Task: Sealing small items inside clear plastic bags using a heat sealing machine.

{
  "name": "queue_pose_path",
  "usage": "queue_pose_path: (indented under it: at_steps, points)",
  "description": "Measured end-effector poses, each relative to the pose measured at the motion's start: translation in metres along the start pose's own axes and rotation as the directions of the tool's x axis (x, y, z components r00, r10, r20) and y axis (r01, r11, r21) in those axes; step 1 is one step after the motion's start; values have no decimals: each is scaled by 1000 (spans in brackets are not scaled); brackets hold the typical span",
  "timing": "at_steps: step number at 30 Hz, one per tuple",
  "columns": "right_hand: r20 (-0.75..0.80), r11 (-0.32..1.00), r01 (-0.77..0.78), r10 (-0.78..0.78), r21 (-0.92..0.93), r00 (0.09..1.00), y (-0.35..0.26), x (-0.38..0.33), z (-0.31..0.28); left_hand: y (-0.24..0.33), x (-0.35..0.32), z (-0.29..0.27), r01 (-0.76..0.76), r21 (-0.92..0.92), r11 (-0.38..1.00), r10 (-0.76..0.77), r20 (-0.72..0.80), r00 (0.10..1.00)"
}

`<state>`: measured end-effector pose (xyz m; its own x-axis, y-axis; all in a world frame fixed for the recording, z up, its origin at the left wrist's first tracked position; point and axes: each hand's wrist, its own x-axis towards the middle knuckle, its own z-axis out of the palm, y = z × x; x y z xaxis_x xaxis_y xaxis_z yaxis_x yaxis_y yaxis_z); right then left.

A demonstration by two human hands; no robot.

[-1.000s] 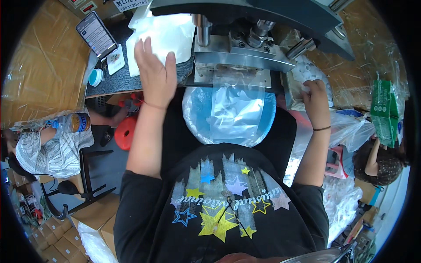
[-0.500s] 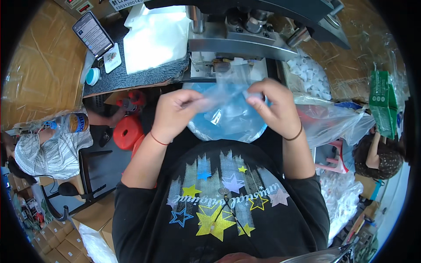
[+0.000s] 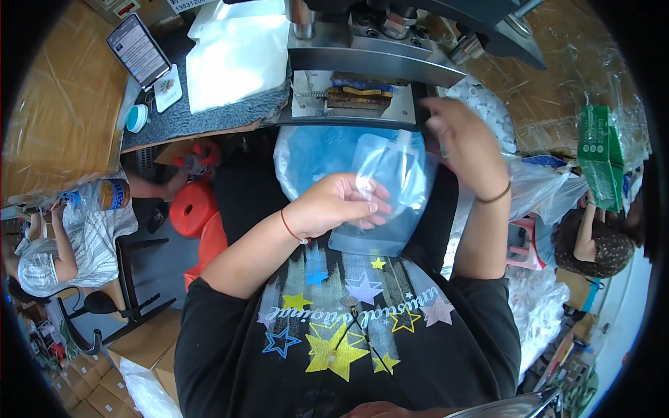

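Observation:
My left hand (image 3: 333,207) is closed on a clear plastic pouch (image 3: 380,233), its thumb on the front. A small white spout (image 3: 403,138) sits at the pouch's top corner. The pouch hangs between my lap and a blue basin (image 3: 296,167) lined with clear plastic. My right hand (image 3: 470,143) is raised on the right beside the machine's edge, near a heap of small white spouts (image 3: 498,115). Motion smears its fingers, so whether they hold anything does not show. Straight ahead, the press machine's lower plate (image 3: 359,97) lies uncovered beneath a metal bar.
A stack of clear pouches (image 3: 240,66) lies on the dark mat at left, beside a phone (image 3: 138,50) and a teal-lidded jar (image 3: 136,118). A red stool (image 3: 191,209) stands lower left. A green box (image 3: 601,157) is at right. Other people sit on both sides.
Both hands were together over the basin, working on clear film. Now my left hand has the pouch lower and nearer me, and my right hand has moved off to the right.

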<state>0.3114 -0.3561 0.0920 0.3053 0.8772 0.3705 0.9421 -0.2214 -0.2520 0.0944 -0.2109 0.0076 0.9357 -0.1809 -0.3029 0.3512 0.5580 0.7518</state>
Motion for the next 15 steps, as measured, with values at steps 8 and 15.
queue_pose_path:
  at_steps: [8,15]
  points:
    - [164,906,-345,389,-244,907,84,-29,16,37,25,-44,-146,-49,988,132,-214,968]
    - [36,937,-342,345,-72,938,97,-44,15,64,4,-73,-120,887,446,878,-408,249]
